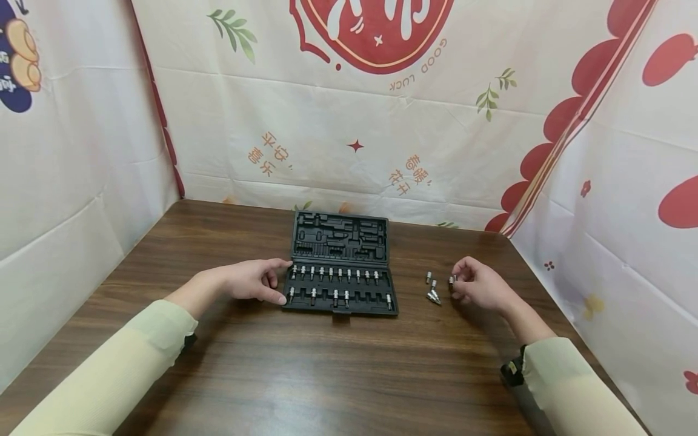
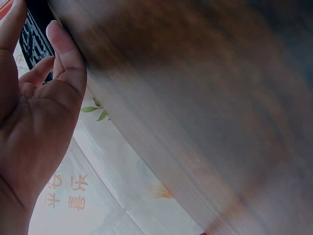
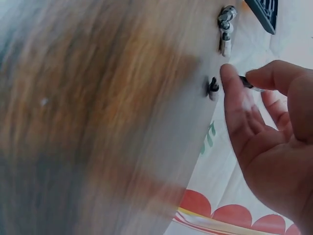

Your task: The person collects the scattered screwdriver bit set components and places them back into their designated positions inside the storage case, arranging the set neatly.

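A black tool case [image 1: 340, 254] lies unfolded on the table, its lower half holding two rows of silver bit sockets [image 1: 330, 275], some slots in the front row bare. My left hand [image 1: 253, 280] is at the case's left side, with the extended index finger and thumb touching its edge. To the right, my right hand [image 1: 480, 284] pinches a small bit socket [image 3: 246, 82] between thumb and index finger, just above the table. Several loose bit sockets [image 1: 433, 297] lie between that hand and the case.
The brown wooden table [image 1: 305, 369] reaches back to a printed white cloth [image 1: 327, 121], with more cloth hanging along the left and right sides. The lid of the case leans back toward the rear cloth.
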Available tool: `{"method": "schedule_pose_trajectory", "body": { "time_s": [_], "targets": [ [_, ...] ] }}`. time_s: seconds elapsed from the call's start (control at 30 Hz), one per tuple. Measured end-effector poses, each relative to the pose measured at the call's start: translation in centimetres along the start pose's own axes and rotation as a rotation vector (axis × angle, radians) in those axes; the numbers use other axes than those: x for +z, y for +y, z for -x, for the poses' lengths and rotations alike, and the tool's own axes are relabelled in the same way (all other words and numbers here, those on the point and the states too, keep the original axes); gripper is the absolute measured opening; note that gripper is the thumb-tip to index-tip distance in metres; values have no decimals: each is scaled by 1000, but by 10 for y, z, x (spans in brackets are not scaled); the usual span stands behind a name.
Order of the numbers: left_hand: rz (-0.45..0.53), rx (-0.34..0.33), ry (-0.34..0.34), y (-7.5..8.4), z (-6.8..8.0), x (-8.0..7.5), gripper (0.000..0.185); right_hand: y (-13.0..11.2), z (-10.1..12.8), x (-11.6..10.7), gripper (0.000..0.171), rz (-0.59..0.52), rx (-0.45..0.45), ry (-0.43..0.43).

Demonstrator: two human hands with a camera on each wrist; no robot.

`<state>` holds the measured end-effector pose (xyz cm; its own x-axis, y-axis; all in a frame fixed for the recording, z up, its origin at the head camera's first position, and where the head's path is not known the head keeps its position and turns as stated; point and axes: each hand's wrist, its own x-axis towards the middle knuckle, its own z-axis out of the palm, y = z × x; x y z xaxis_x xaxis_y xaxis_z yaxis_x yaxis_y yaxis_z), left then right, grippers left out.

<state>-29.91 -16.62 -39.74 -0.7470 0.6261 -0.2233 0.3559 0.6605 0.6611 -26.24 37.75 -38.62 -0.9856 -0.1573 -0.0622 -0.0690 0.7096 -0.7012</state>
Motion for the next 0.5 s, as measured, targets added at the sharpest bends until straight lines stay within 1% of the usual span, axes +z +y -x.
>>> {"method": "schedule_pose_trajectory", "body": {
  "time_s": [0.27, 0.5],
  "targets": [
    [1, 7, 3, -2, -1, 0, 93, -11, -5, 3, 26, -72, -91, 102],
    [-4, 4, 4, -2, -1, 0, 93, -22, -6, 7, 29, -24, -148, 175]
  ]
}}
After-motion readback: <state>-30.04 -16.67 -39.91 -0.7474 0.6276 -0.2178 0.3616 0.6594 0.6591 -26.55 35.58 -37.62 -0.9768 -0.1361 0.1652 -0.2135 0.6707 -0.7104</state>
